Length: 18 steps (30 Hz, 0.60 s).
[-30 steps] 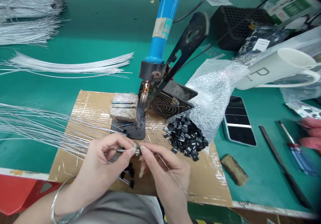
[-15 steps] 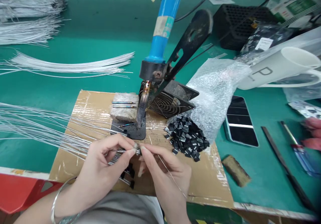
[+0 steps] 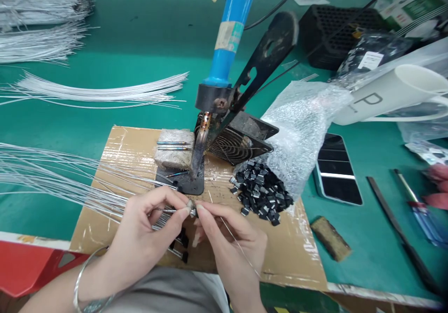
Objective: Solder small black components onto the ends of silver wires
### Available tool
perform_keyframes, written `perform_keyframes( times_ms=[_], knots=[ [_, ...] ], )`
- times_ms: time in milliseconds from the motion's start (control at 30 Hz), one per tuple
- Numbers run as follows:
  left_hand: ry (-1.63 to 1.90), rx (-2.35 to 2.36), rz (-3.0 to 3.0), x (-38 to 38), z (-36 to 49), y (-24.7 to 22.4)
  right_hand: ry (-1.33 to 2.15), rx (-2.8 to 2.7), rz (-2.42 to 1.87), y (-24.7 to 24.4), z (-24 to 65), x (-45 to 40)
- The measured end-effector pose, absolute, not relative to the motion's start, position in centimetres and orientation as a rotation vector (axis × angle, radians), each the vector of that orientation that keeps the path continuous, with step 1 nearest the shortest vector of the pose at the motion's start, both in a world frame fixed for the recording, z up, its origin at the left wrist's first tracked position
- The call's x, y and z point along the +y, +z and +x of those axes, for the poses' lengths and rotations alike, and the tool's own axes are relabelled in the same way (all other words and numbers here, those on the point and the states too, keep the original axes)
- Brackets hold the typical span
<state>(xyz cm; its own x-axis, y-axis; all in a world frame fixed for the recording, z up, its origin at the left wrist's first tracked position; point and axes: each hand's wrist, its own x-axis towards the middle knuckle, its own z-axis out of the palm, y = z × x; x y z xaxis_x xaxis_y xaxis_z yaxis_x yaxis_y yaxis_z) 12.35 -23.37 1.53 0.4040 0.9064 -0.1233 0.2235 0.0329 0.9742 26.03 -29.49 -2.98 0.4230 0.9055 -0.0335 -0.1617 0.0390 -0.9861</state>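
My left hand (image 3: 149, 231) pinches the end of a thin grey wire between thumb and index finger. My right hand (image 3: 234, 243) meets it fingertip to fingertip, closed on a small black connector (image 3: 193, 212), mostly covered by the fingers. A thin silvery wire (image 3: 241, 247), which looks like solder, runs through my right hand. Several grey wires (image 3: 105, 196) pass beneath my left hand, with black connectors (image 3: 184, 257) on their ends. Just beyond my hands, a blue-handled soldering iron (image 3: 229, 37) is clamped in a black stand (image 3: 266, 56), its tip pointing down.
A pile of black connectors (image 3: 262, 191) lies on the cardboard (image 3: 287, 257) beside bubble wrap (image 3: 297, 117). A small fan (image 3: 234, 145) and a wrapped block (image 3: 174, 159) sit near the iron. To the right are a phone (image 3: 338, 170), a brown block (image 3: 331, 238) and a mug (image 3: 392, 96).
Both hands stay in nearly the same place and grip. The whole view has shifted very slightly.
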Motion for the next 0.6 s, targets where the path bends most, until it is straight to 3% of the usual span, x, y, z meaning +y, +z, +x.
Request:
perform_keyframes(
  times_ms=[600],
  knots=[
    [0.691, 1.109, 1.480, -23.33, 12.11, 1.00, 0.959, -0.775, -1.268, -3.04, 26.14, -29.68]
  ],
)
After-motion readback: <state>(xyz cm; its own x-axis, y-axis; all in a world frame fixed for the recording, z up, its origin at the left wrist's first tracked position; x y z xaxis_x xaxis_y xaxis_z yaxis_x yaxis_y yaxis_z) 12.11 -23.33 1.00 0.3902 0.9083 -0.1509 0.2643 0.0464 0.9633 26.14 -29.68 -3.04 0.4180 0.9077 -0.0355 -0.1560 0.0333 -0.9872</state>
